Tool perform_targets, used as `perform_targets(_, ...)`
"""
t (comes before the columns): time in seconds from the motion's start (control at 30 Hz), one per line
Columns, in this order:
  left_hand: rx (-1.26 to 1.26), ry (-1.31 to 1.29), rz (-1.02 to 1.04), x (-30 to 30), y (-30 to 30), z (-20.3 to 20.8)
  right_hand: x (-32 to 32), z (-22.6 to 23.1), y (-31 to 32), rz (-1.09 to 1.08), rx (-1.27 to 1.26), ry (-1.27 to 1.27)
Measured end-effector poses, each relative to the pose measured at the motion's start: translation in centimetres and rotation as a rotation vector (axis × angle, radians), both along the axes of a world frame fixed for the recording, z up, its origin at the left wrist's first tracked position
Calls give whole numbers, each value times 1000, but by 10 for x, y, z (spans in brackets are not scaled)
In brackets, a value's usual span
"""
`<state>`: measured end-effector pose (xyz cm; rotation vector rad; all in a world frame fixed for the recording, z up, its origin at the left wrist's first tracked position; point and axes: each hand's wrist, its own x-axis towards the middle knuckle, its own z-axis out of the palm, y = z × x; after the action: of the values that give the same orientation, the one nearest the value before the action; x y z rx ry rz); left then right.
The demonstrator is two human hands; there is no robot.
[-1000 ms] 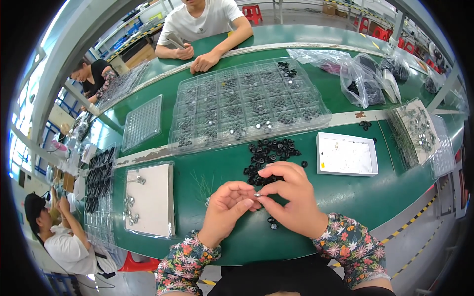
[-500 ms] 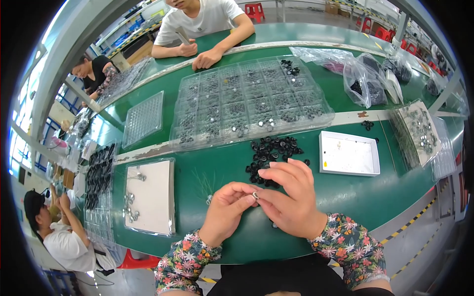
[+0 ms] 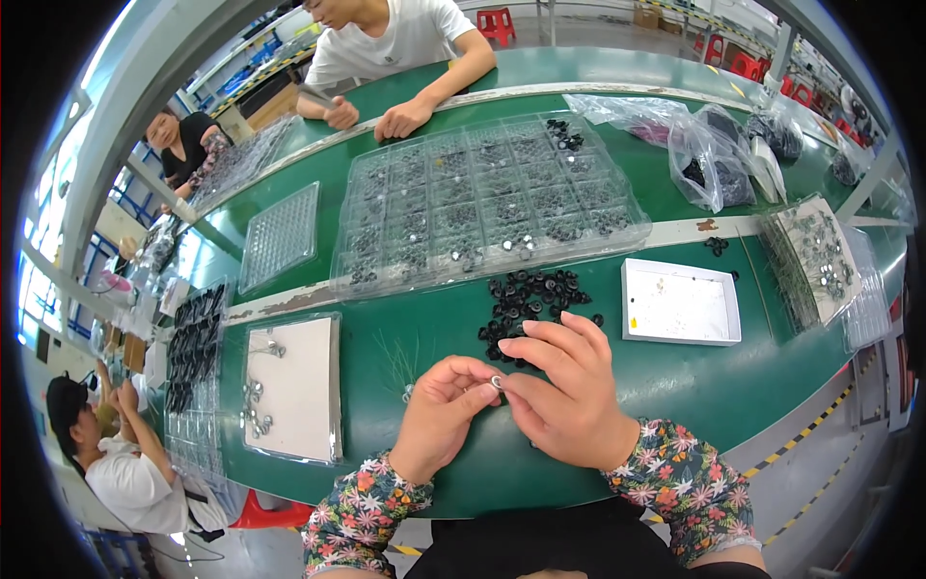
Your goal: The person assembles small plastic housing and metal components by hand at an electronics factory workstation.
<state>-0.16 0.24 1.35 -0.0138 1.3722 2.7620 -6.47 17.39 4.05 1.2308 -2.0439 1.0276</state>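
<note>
- Head view, hands: your left hand point(image 3: 436, 417) is curled, thumb and forefinger nearly closed on a small silvery ring point(image 3: 497, 382); your right hand point(image 3: 571, 405) pinches it from the other side, remaining fingers lifted and spread.
- Ring: between both sets of fingertips, held above the green table point(image 3: 477, 473).
- Change: one second ago it showed as a narrow sliver at your right fingertips; now its round face shows and your fingertips meet around it.
- Meaning (judgement): the ring seems turned and steadied for close two-handed work, not yet released.
- Around: black parts point(image 3: 511, 314) lie just beyond your right hand, the white box point(image 3: 680, 336) farther right; a wire bunch point(image 3: 408, 391) sits just beyond your left hand.
</note>
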Motion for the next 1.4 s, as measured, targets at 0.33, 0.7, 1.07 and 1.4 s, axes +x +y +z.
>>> perform_targets(0.33,-95,26,90,-1,5,-1,2,6,2,-35,66,59)
perform_targets(0.7,-129,32,84,-1,5,0,0,6,1,24,10,-108)
perform_targets(1.07,-245,118,114,-2,6,3,-2,6,0,40,-11,-92)
perform_targets(1.4,-226,103,91,-3,4,1,-4,1,-1,61,-72,-165)
